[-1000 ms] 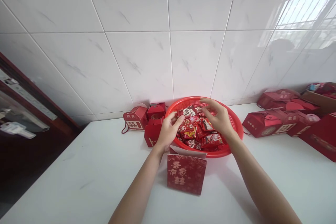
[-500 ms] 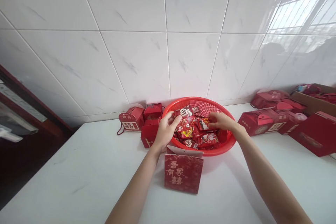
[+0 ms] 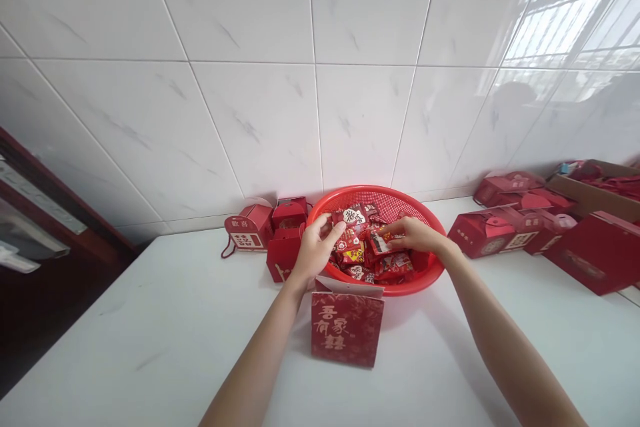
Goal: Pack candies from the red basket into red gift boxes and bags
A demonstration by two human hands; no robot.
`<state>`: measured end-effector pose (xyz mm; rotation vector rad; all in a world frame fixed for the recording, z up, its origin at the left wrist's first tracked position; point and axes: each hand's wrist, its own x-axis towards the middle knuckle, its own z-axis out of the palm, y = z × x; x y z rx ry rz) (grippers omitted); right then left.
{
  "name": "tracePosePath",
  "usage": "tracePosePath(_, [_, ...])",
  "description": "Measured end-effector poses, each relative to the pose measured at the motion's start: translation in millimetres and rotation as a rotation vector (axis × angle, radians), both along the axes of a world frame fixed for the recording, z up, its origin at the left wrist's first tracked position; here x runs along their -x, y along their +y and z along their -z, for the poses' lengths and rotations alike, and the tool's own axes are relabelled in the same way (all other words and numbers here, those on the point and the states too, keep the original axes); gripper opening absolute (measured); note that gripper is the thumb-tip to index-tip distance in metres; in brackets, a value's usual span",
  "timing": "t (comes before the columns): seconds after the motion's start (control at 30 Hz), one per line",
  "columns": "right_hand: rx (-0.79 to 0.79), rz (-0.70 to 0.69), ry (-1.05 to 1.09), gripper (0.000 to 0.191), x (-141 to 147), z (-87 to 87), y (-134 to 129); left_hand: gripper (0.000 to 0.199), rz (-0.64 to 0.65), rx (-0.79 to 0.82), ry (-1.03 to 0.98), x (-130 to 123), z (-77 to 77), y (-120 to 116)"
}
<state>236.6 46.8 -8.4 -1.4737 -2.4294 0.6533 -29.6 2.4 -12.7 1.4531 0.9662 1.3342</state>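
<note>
A red plastic basket (image 3: 425, 280) holds several small red candy packets (image 3: 395, 265). At its left side my left hand (image 3: 320, 243) is closed on packets, one of them a dark red packet with white lettering (image 3: 353, 217). My right hand (image 3: 413, 235) reaches over the basket's right part, its fingertips pinching a red packet with a white patch (image 3: 380, 241). In front of the basket stands a dark red box (image 3: 347, 330) with gold characters and its top flaps up.
Small red boxes (image 3: 249, 228) stand left of the basket against the tiled wall (image 3: 250, 120). More red boxes (image 3: 483, 233) and a cardboard carton (image 3: 595, 195) with red items are at the right. The white table's (image 3: 165, 320) left edge borders a dark area.
My right hand has moved slightly left within the basket, and the packet at its fingertips has shifted left with it. My left hand keeps its hold. The view has shifted slightly.
</note>
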Motion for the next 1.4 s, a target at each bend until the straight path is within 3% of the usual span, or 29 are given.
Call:
tracePosePath(0.13, [-0.002, 0.024, 0.306, 0.032, 4, -1.6, -6, 0.041, -0.039, 0.012, 0.054, 1, -0.4, 0])
tracePosePath(0.27, [-0.037, 0.055, 0.584, 0.031, 11, -8.5, -15, 0.041, 0.030, 0.022, 0.054, 2, -2.2, -2])
tracePosePath(0.37, [-0.132, -0.009, 0.680, 0.028, 19, -17.3, -23, 0.041, 0.077, 0.037, 0.058, 2, -2.7, -2])
tracePosePath(0.47, [-0.228, -0.030, 0.743, 0.036, 28, -24.3, -30, 0.037, 0.083, 0.043, 0.060, 3, -1.1, -2])
tracePosePath(0.63, [-0.297, 0.075, 0.855, 0.052, 38, -27.2, -33, 0.046, -0.001, 0.067, -0.003, 5, 2.2, -1])
tracePosePath(0.8, [-0.099, 0.099, 0.988, 0.033, 37, -30.0, -37, 0.023, -0.064, -0.111, 0.102, 3, 2.8, 1])
tracePosePath(1.03, [0.104, 0.055, 1.006, 0.027, 39, -29.2, -43, 0.028, -0.079, -0.162, 0.286, -1, 4.4, -4])
tracePosePath(1.4, [0.217, -0.017, 0.944, 0.034, 48, -21.7, -44, 0.030, -0.048, -0.110, 0.313, 1, 2.1, -6])
